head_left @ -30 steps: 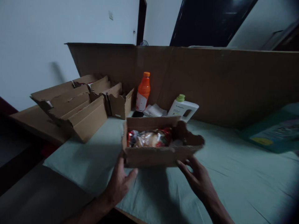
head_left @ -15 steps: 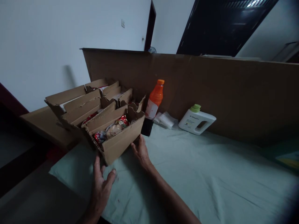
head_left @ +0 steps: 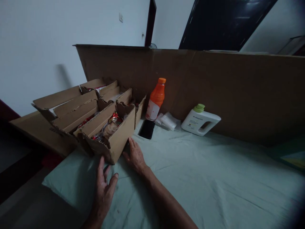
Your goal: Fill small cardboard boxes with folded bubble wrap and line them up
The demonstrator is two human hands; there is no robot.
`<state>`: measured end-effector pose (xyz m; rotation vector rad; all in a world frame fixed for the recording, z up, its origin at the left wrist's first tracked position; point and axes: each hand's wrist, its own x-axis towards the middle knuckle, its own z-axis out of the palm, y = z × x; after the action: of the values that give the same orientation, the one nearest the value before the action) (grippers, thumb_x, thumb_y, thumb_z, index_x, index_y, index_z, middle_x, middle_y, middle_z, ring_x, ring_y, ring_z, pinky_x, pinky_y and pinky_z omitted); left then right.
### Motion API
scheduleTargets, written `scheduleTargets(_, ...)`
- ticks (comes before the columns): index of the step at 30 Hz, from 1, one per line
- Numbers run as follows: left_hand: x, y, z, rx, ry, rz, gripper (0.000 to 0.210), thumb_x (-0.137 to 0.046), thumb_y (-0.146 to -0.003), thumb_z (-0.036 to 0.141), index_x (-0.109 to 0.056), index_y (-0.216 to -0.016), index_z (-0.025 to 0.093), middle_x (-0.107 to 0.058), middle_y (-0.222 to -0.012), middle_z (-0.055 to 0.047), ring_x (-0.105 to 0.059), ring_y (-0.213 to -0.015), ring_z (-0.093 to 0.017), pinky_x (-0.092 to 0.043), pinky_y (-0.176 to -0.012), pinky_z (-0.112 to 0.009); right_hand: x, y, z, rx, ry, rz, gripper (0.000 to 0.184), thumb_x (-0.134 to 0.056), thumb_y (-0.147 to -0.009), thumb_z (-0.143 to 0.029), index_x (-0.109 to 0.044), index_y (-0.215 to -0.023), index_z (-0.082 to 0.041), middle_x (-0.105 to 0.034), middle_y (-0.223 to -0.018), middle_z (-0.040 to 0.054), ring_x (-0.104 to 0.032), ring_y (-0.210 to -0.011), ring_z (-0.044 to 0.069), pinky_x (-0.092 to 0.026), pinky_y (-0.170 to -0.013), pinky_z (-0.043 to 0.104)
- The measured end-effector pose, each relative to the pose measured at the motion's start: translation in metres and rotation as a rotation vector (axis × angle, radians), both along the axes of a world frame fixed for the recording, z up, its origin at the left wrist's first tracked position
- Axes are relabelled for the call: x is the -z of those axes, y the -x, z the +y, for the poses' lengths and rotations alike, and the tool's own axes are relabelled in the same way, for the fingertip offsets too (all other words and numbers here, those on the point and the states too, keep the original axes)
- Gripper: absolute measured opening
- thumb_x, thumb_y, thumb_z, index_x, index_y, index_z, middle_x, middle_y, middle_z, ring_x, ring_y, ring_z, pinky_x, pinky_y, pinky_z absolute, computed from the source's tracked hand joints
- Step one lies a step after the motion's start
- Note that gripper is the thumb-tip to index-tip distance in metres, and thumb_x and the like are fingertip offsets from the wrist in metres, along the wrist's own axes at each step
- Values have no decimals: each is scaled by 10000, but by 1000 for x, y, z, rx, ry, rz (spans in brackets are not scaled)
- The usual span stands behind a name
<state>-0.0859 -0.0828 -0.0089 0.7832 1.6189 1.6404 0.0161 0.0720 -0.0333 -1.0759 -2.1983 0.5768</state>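
A small open cardboard box (head_left: 122,135) stands nearest me on the green cloth, with red and clear plastic packets (head_left: 111,128) inside. My right hand (head_left: 136,156) lies against the lower right side of this box, fingers stretched out. Just below its front corner is my left hand (head_left: 105,186), thumb and fingers spread, nothing in it; whether its fingertips touch the cardboard I cannot tell. Behind and left sit several similar cardboard trays (head_left: 84,106), some with red packets. To the right of the box a black phone (head_left: 147,129) lies flat.
An orange bottle (head_left: 156,99) stands by the cardboard wall (head_left: 214,92) at the back. Beside it are clear plastic packets (head_left: 169,121) and a white jug with a green cap (head_left: 200,121). The green cloth (head_left: 190,171) spreads rightwards. A cardboard flap (head_left: 40,130) juts out left.
The near box has shifted left against the other trays, and my right hand has moved left along with it. More of the phone shows. The left hand has hardly moved.
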Motion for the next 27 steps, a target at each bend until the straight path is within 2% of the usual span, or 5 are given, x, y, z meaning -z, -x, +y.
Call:
scheduleTargets(6,1,2,8,-7,8,44,768,-612,-839,362,-265,-1523,327,-299,-1609,-121,-492,-1368,-317,-519,-1032,-442,-10,-2,-6,-14,-1,-52,777,-619,-780,-186,-350,-1497,-53,-441,-1508,231,-415,-1395,326,-346,-1175,503)
scheduleTargets(14,2,7,11,-8,27,65,777,-591,-836,369,-242,-1528,310,-270,-1625,-111,-482,-1374,-313,-465,-1081,-477,-10,-7,-9,-22,-31,-96,750,-575,-782,-136,-354,-1497,-77,-441,-1513,212,-419,-1392,303,-351,-1169,488)
scheduleTargets(19,10,-3,2,23,24,86,780,-603,-839,384,-258,-1522,233,-371,-1550,-196,-463,-1381,-338,-459,-1073,-502,-13,-6,-12,-18,-56,-170,686,-598,-823,-159,-404,-1475,-69,-488,-1479,210,-443,-1371,298,-361,-1163,466)
scheduleTargets(23,24,-21,-19,103,-43,161,726,-591,-870,388,-291,-1507,211,-398,-1521,-209,-422,-1401,-367,-410,-1098,-552,-18,-13,-32,-61,-96,-264,535,-577,-911,-256,-496,-1418,-104,-506,-1472,196,-417,-1393,325,-339,-1156,521)
scheduleTargets(27,31,-35,-36,193,-99,223,674,-554,-909,396,-292,-1501,210,-359,-1554,-187,-410,-1412,-332,-384,-1129,-515,-21,-30,-74,-150,-149,-337,505,-546,-960,-369,-515,-1406,-134,-465,-1516,164,-375,-1422,333,-287,-1176,542)
